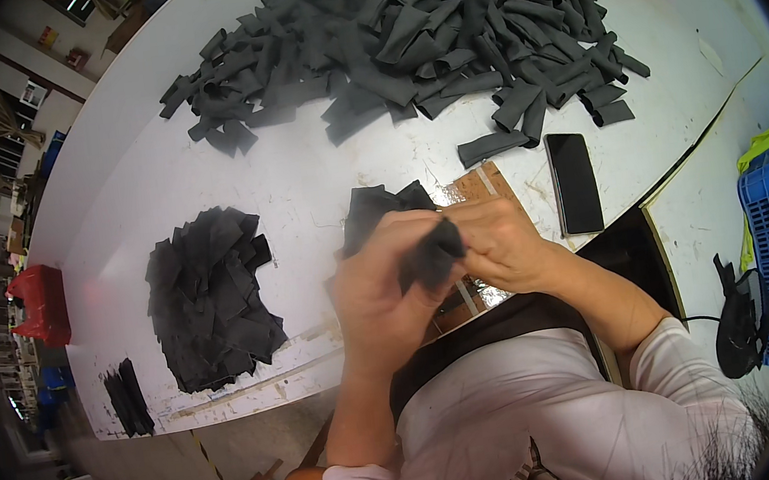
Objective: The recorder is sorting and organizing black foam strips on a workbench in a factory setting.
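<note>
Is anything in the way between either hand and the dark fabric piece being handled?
Nothing visible: the left hand curls around the dark fabric piece directly, and the right hand is up against its right side, fingertips partly hidden.

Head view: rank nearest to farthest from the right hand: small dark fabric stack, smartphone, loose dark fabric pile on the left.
From the right hand:
1. Smartphone: just to its right, slightly farther up the table.
2. Loose dark fabric pile: left, beyond the left hand.
3. Small dark fabric stack: far left, by the table's near corner.
</note>
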Motion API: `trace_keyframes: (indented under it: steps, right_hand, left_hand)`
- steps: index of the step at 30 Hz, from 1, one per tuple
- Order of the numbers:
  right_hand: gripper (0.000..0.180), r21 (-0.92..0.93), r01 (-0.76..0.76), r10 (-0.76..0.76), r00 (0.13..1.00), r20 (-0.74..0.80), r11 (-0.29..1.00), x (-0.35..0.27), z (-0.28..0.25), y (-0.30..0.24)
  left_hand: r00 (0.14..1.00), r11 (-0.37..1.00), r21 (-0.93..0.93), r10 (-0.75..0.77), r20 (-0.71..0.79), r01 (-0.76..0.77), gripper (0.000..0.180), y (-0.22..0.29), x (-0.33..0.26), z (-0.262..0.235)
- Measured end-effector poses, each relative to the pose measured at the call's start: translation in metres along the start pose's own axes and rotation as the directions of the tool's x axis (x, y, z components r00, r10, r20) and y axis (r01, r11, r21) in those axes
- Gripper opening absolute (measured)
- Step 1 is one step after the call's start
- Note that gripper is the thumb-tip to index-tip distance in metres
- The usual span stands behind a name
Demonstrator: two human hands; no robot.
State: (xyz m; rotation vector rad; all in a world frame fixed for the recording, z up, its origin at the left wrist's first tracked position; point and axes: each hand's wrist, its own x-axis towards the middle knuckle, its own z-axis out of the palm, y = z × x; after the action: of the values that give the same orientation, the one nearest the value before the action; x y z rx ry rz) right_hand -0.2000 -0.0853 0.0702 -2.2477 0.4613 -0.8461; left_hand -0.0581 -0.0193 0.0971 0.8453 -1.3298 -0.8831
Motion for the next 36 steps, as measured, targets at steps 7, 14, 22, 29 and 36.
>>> trace_keyframes:
  steps: [7, 14, 22, 29, 36]
  right_hand:
    - [0.02, 0.047, -0.143, 0.139, 0.987, 0.081, 0.989, -0.013, 0.015, 0.021]
    - [0.021, -0.04, -0.024, 0.023, 0.999, -0.022, 0.999, -0.006, 0.009, 0.004]
    - [0.021, -0.004, -0.147, 0.147, 0.985, 0.087, 0.989, -0.005, 0.009, 0.008]
    - [0.025, -0.193, -0.107, 0.135, 0.981, 0.137, 0.975, 0.002, 0.012, 0.0]
    - [0.022, -0.016, -0.163, 0.164, 0.985, 0.045, 0.986, -0.021, 0.027, 0.009]
  left_hand:
    - [0.981, 0.915, 0.352, -0.191, -0.047, 0.195, 0.02, -0.017, -0.009, 0.005]
    - [0.97, 0.94, 0.271, -0.157, -0.187, 0.205, 0.016, 0.006, -0.005, 0.007]
    - [0.968, 0.96, 0.246, -0.073, -0.241, 0.134, 0.011, -0.006, -0.012, 0.003]
    - [0.911, 0.879, -0.477, -0.195, -0.363, -0.002, 0.017, -0.013, -0.025, -0.004]
    - [0.952, 0.982, -0.145, -0.152, -0.267, 0.117, 0.014, -0.01, -0.019, -0.004]
